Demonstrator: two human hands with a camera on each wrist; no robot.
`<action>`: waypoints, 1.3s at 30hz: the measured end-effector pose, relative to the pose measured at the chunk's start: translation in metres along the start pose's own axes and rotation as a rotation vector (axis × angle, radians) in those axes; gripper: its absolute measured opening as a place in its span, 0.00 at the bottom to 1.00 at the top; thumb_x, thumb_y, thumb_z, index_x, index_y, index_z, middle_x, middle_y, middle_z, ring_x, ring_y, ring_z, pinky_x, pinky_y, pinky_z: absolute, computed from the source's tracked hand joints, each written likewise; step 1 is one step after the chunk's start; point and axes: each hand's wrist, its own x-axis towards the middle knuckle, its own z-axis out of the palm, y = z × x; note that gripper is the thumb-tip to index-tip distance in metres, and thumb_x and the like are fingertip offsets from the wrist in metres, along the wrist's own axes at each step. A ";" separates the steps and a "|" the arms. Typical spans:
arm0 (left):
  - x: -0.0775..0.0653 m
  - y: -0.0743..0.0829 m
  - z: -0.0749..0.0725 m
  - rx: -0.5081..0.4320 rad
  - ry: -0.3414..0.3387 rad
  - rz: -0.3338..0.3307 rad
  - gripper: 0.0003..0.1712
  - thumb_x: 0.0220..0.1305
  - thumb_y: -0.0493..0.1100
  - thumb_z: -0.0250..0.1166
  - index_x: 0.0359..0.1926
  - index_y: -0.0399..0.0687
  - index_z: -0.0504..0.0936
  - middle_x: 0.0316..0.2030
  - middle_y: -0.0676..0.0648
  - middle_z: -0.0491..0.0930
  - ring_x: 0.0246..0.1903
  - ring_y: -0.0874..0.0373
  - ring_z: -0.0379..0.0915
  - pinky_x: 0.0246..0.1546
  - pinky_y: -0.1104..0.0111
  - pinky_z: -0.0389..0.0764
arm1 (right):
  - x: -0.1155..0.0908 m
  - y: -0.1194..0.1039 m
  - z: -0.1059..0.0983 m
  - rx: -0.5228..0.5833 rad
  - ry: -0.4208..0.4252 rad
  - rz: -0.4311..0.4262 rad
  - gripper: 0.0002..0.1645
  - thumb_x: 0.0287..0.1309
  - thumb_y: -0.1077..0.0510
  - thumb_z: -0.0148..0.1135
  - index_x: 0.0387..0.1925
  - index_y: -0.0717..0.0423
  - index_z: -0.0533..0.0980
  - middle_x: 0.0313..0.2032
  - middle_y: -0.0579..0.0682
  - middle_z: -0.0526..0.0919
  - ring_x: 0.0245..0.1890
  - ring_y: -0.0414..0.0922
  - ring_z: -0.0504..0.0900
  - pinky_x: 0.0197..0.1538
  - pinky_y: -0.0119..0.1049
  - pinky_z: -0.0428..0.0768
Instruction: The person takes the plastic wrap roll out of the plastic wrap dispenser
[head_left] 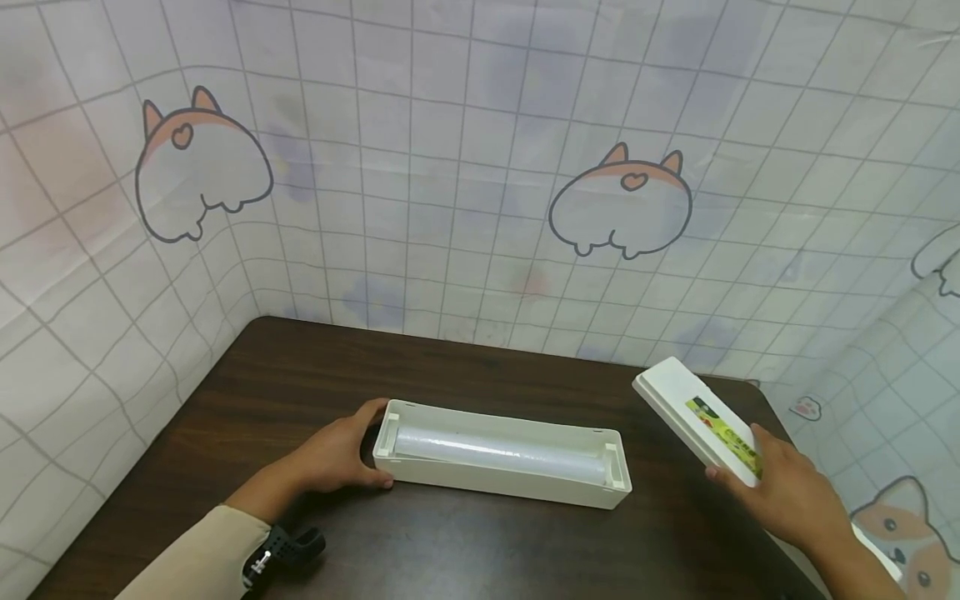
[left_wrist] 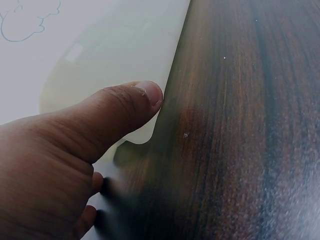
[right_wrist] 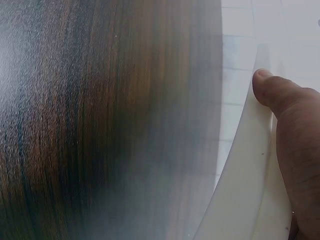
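Note:
A long, open-topped white plastic cling film dispenser box [head_left: 502, 493] sits on the table, with a roll of clear film [head_left: 495, 454] lying inside it. My left hand [head_left: 333, 454] grips its left end, thumb on the front wall and fingers round the back corner. In the left wrist view, the thumb [left_wrist: 125, 102] presses the box's pale side wall [left_wrist: 125, 50]. Off to the right, my right hand [head_left: 795, 492] holds the white lid [head_left: 675, 396], tilted, its green and yellow label facing up. The right wrist view shows that thumb [right_wrist: 280, 92] along the lid's edge [right_wrist: 240, 175].
The dark wood-grain table [head_left: 480, 550] ends at a hanging sheet [head_left: 450, 208] with a grid and cartoon animal print, which encloses the back and both sides. A black wrist strap [head_left: 292, 546] circles the left wrist below a beige sleeve [head_left: 202, 554].

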 end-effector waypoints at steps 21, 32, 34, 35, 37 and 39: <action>-0.001 0.002 0.000 0.004 0.008 0.013 0.68 0.42 0.62 0.85 0.77 0.48 0.55 0.67 0.41 0.73 0.60 0.43 0.75 0.59 0.43 0.71 | -0.005 0.023 0.009 0.001 -0.023 0.023 0.66 0.60 0.26 0.63 0.69 0.81 0.56 0.57 0.85 0.67 0.46 0.76 0.75 0.34 0.68 0.73; 0.000 0.005 -0.002 -0.004 0.002 0.002 0.68 0.42 0.62 0.85 0.77 0.48 0.55 0.67 0.40 0.72 0.60 0.43 0.74 0.59 0.43 0.71 | -0.005 0.031 0.019 0.005 -0.042 0.042 0.66 0.59 0.25 0.62 0.68 0.80 0.57 0.55 0.84 0.69 0.45 0.73 0.76 0.34 0.66 0.74; 0.000 0.005 -0.002 -0.001 0.003 0.005 0.67 0.43 0.62 0.84 0.77 0.48 0.55 0.67 0.40 0.72 0.60 0.43 0.74 0.59 0.42 0.71 | -0.004 0.033 0.021 0.000 -0.050 0.047 0.67 0.59 0.24 0.62 0.68 0.80 0.57 0.55 0.85 0.68 0.47 0.75 0.75 0.34 0.67 0.74; 0.000 0.006 -0.002 0.000 0.004 0.002 0.67 0.43 0.62 0.84 0.77 0.48 0.55 0.67 0.40 0.72 0.60 0.43 0.74 0.59 0.43 0.71 | -0.004 0.034 0.022 -0.001 -0.054 0.048 0.67 0.59 0.24 0.62 0.68 0.80 0.57 0.56 0.85 0.68 0.48 0.75 0.75 0.34 0.67 0.74; -0.001 0.006 -0.002 0.002 0.004 0.001 0.67 0.43 0.62 0.84 0.77 0.48 0.55 0.67 0.40 0.73 0.59 0.43 0.74 0.58 0.43 0.71 | -0.003 0.035 0.024 -0.006 -0.065 0.050 0.67 0.59 0.23 0.61 0.68 0.81 0.57 0.56 0.85 0.67 0.48 0.76 0.75 0.35 0.68 0.74; -0.001 0.006 -0.003 0.003 0.005 0.003 0.67 0.43 0.62 0.84 0.77 0.48 0.55 0.67 0.40 0.73 0.59 0.42 0.75 0.58 0.43 0.72 | -0.002 0.036 0.025 -0.010 -0.071 0.049 0.67 0.60 0.23 0.61 0.68 0.81 0.56 0.56 0.86 0.67 0.48 0.75 0.75 0.35 0.68 0.74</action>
